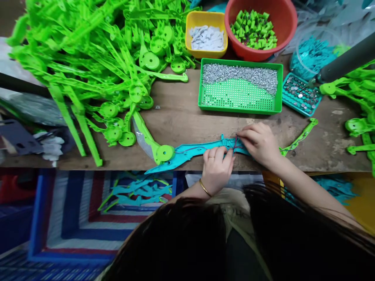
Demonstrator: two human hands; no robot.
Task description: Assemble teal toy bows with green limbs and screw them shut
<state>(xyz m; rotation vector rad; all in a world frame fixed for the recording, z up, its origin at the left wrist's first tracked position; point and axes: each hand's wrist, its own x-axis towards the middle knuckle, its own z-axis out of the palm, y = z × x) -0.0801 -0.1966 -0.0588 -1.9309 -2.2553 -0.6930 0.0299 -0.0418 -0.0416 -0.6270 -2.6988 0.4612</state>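
Blue shell (191, 151) clasped in left grip (217, 168) — right grip (259, 142) pinched on purple wire (235, 143).

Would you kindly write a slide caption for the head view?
Left hand on a turquoise plastic shell, right hand pinching a thin reddish wire.

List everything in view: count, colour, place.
Blue shell: one, blue, front bench edge
Wire: count unclear, reddish, across shell
Green end pieces: two, green, at shell's ends
Green parts: many, green, bench left and right
Yellow tub: one, yellow, back; pale pieces inside
Red bowl: one, red, back; green pieces inside
Green tray: one, green, mid-bench; small metal pieces inside
Clear tub: one, clear, back right; blue pieces inside
Teal tray: one, teal, beside green tray; metal discs inside
Post: one, grey, right
Blue crate: one, blue, below left; assemblies inside
Yellow bin: one, yellow, below right
Bench: one, brown, middle
Left hand: one, bare, on shell
Right hand: one, bare, pinching wire
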